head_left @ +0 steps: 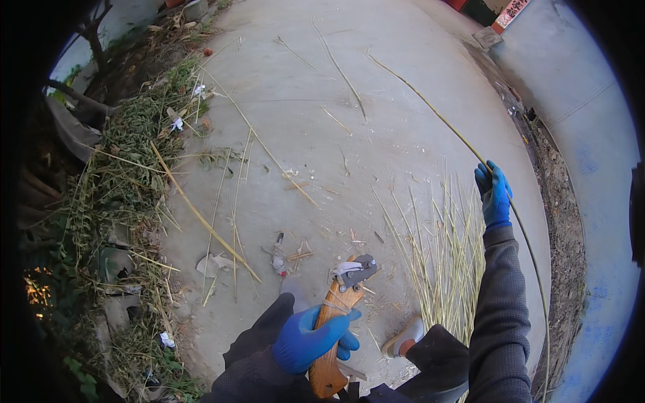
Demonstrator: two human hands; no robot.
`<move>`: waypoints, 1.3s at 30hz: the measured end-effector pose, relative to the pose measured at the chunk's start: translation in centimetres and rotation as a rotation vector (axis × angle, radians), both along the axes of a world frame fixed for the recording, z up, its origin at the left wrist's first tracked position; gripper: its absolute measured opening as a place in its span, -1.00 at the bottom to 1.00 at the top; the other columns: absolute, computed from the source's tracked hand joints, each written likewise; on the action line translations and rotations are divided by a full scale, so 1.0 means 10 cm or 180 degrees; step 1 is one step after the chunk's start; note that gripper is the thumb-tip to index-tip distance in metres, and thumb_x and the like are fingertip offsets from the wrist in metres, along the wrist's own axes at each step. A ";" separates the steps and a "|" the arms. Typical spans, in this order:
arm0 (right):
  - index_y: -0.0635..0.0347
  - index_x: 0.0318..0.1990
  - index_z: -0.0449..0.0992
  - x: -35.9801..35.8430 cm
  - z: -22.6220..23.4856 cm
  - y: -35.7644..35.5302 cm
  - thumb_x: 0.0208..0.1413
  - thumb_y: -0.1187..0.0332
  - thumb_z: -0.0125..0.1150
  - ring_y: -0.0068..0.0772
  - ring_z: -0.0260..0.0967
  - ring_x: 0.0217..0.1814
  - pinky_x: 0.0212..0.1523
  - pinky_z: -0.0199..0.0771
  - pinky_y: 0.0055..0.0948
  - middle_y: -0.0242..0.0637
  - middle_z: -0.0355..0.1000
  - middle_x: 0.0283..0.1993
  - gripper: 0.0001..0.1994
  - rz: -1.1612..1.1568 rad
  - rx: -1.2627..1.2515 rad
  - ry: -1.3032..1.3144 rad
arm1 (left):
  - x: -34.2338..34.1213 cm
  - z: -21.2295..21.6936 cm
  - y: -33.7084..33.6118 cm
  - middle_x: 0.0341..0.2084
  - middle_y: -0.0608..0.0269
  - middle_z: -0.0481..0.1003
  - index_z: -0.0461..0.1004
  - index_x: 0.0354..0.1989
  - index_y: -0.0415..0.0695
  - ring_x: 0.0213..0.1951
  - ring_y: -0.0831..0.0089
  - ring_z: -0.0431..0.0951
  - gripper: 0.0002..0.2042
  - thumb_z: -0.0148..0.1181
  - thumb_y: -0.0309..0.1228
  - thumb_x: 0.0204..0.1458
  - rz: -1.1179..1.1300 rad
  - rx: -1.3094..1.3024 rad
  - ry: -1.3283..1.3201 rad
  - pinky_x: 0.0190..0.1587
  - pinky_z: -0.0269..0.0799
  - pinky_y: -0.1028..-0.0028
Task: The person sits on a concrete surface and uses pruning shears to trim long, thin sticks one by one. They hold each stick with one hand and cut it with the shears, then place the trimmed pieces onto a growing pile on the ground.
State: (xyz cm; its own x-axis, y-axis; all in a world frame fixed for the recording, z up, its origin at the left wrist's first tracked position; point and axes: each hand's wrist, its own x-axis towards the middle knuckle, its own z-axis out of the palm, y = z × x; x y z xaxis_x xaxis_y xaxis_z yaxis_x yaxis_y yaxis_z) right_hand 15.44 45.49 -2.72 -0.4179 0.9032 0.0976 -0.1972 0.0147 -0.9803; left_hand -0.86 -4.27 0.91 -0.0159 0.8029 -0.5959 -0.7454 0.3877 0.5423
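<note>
My left hand (304,341), in a blue work glove, is closed around a curved wooden handle (329,369). The handle belongs to a tool whose grey metal head (357,272) carries bolts, with pale cloth or tape and cord wrapped nearby. Out to the right, my right hand (496,196), also gloved in blue, grips a long thin green stalk (440,114). That stalk reaches far forward over the ground and trails back past my right forearm. Tool and stalk are well apart.
Many thin split strips (440,262) lie in a bundle beside my shoe (405,334). Loose strips and chips litter the concrete ground (289,121). Cut leafy plants (127,151) line the left edge. A pale wall (591,121) with a dirt strip (557,188) runs along the right.
</note>
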 end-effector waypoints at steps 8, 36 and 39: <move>0.34 0.17 0.39 -1.69 -1.43 0.27 0.31 0.22 0.08 -0.24 0.53 0.04 0.17 0.50 -0.29 -0.03 0.49 0.08 -0.59 0.0333 -0.0443 0.0107 | -0.10 -0.01 0.10 -0.44 0.13 0.53 0.33 0.13 -0.41 -0.45 0.43 0.55 -0.62 0.02 -0.34 0.28 0.0327 -0.0259 0.0102 -0.33 0.51 0.43; 0.43 0.11 0.44 -1.32 -0.54 -1.06 0.34 0.31 0.00 -0.20 0.56 -0.03 0.08 0.57 -0.30 0.02 0.52 0.00 -0.65 0.1683 -0.0028 -0.0322 | 0.01 -0.17 -0.10 -0.29 0.07 0.59 0.38 0.17 -0.25 -0.37 0.46 0.59 -0.55 0.16 -0.21 0.22 0.0407 0.0248 -0.0133 -0.23 0.57 0.45; 0.44 0.06 0.48 -0.83 -0.15 -0.91 0.33 0.33 -0.01 -0.20 0.58 -0.10 0.03 0.59 -0.28 0.01 0.54 -0.05 -0.67 0.1496 0.0481 -0.0895 | 0.01 -0.14 -0.14 -0.33 0.05 0.58 0.34 0.19 -0.36 -0.35 0.44 0.58 -0.55 0.07 -0.25 0.26 0.0370 0.0306 0.0011 -0.22 0.56 0.45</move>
